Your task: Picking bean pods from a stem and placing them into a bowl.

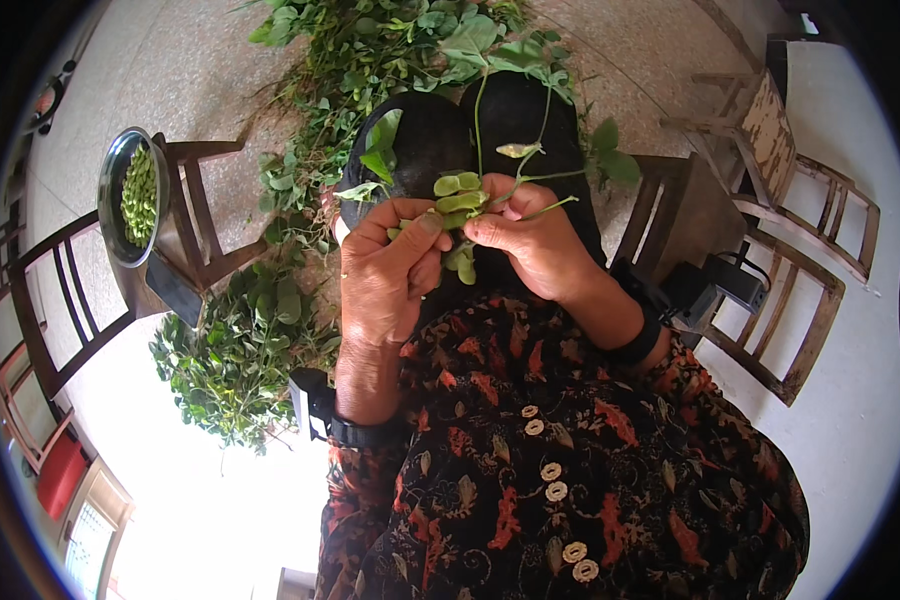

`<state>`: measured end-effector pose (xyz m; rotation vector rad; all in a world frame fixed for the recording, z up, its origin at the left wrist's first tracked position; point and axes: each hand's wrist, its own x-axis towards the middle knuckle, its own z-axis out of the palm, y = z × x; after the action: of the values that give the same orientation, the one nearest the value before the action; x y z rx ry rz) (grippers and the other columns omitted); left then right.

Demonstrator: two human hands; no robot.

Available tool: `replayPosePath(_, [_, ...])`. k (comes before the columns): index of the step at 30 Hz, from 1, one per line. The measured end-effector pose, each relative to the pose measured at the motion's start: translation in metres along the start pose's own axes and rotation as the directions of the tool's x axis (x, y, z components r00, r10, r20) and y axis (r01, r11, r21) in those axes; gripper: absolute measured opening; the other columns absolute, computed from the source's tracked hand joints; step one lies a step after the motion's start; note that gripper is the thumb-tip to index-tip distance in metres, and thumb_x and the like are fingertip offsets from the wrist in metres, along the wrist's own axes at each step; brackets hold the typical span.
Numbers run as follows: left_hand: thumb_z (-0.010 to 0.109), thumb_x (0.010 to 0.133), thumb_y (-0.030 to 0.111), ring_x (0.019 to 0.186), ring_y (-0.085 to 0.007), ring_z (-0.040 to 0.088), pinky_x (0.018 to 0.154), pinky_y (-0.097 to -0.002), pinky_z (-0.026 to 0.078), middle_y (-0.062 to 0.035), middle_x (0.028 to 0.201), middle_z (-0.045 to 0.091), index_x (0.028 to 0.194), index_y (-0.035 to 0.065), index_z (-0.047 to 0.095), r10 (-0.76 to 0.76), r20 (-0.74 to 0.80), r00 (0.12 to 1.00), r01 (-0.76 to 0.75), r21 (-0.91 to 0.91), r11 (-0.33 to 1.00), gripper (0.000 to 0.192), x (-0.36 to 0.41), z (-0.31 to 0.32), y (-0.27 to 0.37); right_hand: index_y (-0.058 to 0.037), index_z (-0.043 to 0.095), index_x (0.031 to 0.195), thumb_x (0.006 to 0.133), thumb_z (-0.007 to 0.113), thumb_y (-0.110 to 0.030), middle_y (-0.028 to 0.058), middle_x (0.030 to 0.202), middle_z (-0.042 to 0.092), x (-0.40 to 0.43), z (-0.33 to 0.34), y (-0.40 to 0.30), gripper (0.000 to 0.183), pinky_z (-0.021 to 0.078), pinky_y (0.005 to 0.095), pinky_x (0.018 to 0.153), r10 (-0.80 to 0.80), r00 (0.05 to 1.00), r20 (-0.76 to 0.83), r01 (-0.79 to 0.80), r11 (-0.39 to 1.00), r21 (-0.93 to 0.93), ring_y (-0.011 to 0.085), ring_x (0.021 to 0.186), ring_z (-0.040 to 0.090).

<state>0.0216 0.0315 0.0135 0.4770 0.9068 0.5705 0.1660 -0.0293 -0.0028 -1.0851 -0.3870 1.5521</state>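
Both hands meet above my lap. My left hand pinches green soybean pods between thumb and fingers. Opposite it, my right hand grips the stem of a soybean plant where the pods grow; its leaves reach up past my knees. A paler, yellowish pod hangs higher on the plant. More pods show just below the fingertips. Off to the left, a metal bowl holds shelled green beans or small pods, too small to tell, and rests on a wooden chair.
Piles of leafy soybean plants lie on the speckled floor beyond my knees and at the left. A dark flat object lies on the chair's edge. At the right, a wooden chair bears a black device; another chair stands beyond.
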Motion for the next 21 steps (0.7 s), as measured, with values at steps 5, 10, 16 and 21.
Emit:
replayPosePath(5, [0.056,0.082,0.006,0.044,-0.0018,0.037,0.038,-0.016,0.027,-0.0047,0.065,0.055,0.088,-0.0043,0.056,0.038,-0.014,0.999,-0.035,0.186,0.982,0.012,-0.0021,0.004,0.0021,0.0015,0.055,0.084,0.079,0.057,0.001,0.0042,0.079,0.059,-0.0006,-0.0015,0.0002,0.005,0.043,0.0194,0.064,0.002,0.997,-0.078,-0.007,0.998,-0.059,0.0066,0.071,0.054])
replayPosePath(10, [0.058,0.081,0.008,0.046,-0.0011,0.04,0.04,-0.0149,0.03,-0.0009,0.062,0.054,0.085,-0.0021,0.058,0.028,0.026,0.999,-0.036,0.39,0.92,0.011,-0.0036,0.0067,0.0065,0.0029,0.056,0.087,0.079,0.058,-0.002,0.0039,0.08,0.059,0.0004,-0.0004,-0.0015,0.01,0.0433,0.0197,0.065,-0.033,0.994,-0.101,0.026,0.997,-0.076,0.0071,0.072,0.054])
replayPosePath(16, [0.055,0.083,0.008,0.044,-0.001,0.035,0.038,-0.0154,0.025,-0.003,0.064,0.054,0.087,-0.0037,0.056,0.022,0.042,0.999,-0.035,0.333,0.942,0.013,-0.0047,0.0049,0.0039,0.0025,0.056,0.091,0.08,0.06,-0.008,0.0017,0.079,0.057,0.0005,-0.0017,-0.0013,0.016,0.0408,0.0204,0.063,0.01,0.996,-0.09,-0.017,0.997,-0.077,0.0055,0.069,0.05])
replayPosePath(21, [0.053,0.084,0.008,0.041,-0.001,0.031,0.036,-0.0158,0.021,-0.0048,0.066,0.053,0.09,-0.0043,0.055,0.002,-0.016,1.0,0.002,0.195,0.981,0.014,-0.0055,0.0046,0.0038,0.0019,0.056,0.09,0.079,0.06,-0.009,0.0007,0.078,0.056,-0.0012,-0.0007,-0.0011,0.016,0.0395,0.0203,0.062,-0.002,0.996,-0.089,-0.003,0.998,-0.063,0.0047,0.067,0.048])
